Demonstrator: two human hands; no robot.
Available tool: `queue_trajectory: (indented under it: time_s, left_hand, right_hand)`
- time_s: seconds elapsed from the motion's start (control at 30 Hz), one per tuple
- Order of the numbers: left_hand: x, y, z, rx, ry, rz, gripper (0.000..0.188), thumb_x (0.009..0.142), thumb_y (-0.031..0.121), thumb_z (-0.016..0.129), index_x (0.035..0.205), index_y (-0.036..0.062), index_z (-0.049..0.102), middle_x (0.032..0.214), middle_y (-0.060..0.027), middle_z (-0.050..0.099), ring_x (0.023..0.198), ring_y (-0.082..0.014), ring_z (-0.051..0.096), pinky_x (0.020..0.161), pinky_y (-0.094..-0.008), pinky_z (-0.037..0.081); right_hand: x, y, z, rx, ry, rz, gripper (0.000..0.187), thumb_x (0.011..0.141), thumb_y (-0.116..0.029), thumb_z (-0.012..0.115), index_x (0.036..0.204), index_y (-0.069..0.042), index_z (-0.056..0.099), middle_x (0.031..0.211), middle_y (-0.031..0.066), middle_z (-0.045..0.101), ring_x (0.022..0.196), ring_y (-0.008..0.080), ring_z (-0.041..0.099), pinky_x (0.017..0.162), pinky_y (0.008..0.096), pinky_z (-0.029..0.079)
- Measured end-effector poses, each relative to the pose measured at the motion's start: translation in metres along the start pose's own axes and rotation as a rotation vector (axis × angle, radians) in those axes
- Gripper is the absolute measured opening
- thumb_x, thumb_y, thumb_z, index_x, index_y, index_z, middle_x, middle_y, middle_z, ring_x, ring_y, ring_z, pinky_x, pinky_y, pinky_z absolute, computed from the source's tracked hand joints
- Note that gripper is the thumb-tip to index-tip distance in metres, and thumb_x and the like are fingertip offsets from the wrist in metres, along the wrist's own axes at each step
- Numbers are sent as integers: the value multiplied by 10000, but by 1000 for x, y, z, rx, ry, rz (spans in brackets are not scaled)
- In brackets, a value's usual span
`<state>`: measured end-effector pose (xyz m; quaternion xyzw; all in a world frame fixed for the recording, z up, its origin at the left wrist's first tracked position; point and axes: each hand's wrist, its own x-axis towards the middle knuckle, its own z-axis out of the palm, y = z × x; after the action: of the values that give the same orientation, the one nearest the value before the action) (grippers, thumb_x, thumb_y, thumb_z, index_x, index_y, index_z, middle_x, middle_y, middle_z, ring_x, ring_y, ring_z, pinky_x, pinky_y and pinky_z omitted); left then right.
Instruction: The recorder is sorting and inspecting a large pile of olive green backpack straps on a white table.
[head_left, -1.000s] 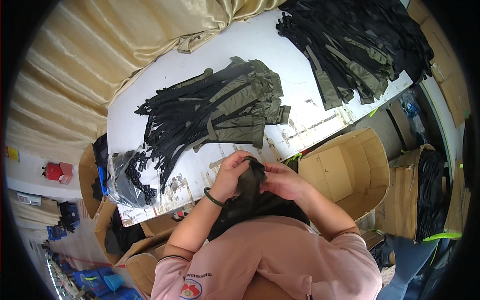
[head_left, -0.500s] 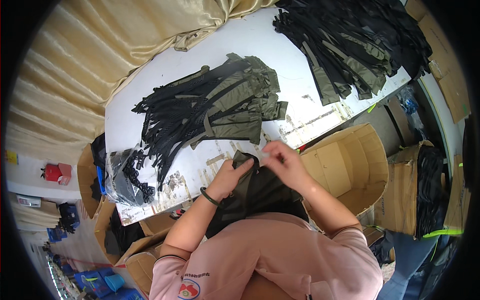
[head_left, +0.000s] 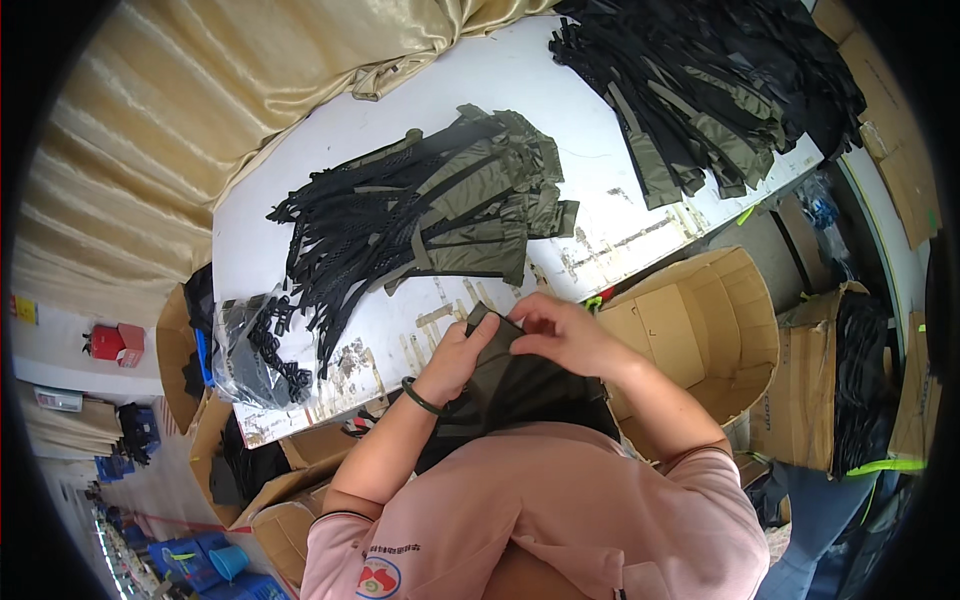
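Note:
A dark olive and black fabric piece [head_left: 530, 385] hangs down in front of my body, its upper end raised close to the table's near edge. My left hand [head_left: 455, 360], a dark bangle on its wrist, is closed on the upper left corner, the thumb lying on top. At the upper right edge of the fabric, my right hand [head_left: 568, 338] has its fingers curled and thumb and fingertips at the cloth. The lower part of the piece merges with dark cloth at my lap. Beyond my hands lies a fanned pile of olive and black mesh pieces [head_left: 470, 215].
The white table [head_left: 330, 140] has worn tape marks. More black and olive pieces [head_left: 690, 110] are heaped at far right. A clear bag with black cords [head_left: 262, 350] sits at the left corner. An opened cardboard box [head_left: 735, 300] stands right; gold curtain [head_left: 200, 120] hangs left.
My right hand has come down from above the fabric to its upper right edge. The fabric's top now lies flatter and wider between my hands.

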<state>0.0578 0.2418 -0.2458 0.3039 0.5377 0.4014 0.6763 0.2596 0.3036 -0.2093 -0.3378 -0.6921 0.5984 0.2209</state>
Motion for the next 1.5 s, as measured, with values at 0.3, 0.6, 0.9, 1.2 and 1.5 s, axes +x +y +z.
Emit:
queue_trajectory:
  time_s: [0.3,0.6,0.9,1.2,1.5]
  left_hand:
    - [-16,14,8,-174,-149,111,263,858,65,658,1109,-5,621,1030,-60,671,901,-131,625,828,-284,493]
    - [-7,-1,4,-288,-124,22,260,866,85,650,1111,5,615,1053,-62,659,962,-137,607,866,-301,485]
    - [-36,-8,-32,384,-356,66,275,805,137,734,1014,-8,632,862,-37,662,802,-92,572,723,-260,476]
    - [-44,-78,-42,1533,-367,-88,430,801,436,675,958,38,632,925,-194,652,892,-358,638,750,-462,501]
    - [0,31,-51,1066,186,501,224,814,232,706,888,37,625,803,-130,594,728,-270,602,641,-347,483]
  right_hand:
    - [13,28,-14,726,304,161,124,874,-84,644,976,-62,578,751,-27,577,645,54,528,561,203,425]
    - [6,8,8,89,12,13,121,869,-94,663,951,-45,588,756,-23,555,684,50,519,601,217,453]
    - [-20,47,-42,223,373,-7,136,870,-62,656,759,-62,576,647,-48,517,606,21,455,537,197,384]
    - [9,69,-45,-548,328,279,315,818,-330,703,841,-33,599,766,151,622,749,348,608,671,410,473]
    - [166,56,-63,-607,992,-207,278,796,-290,722,911,-67,602,794,110,617,820,317,604,716,401,479]
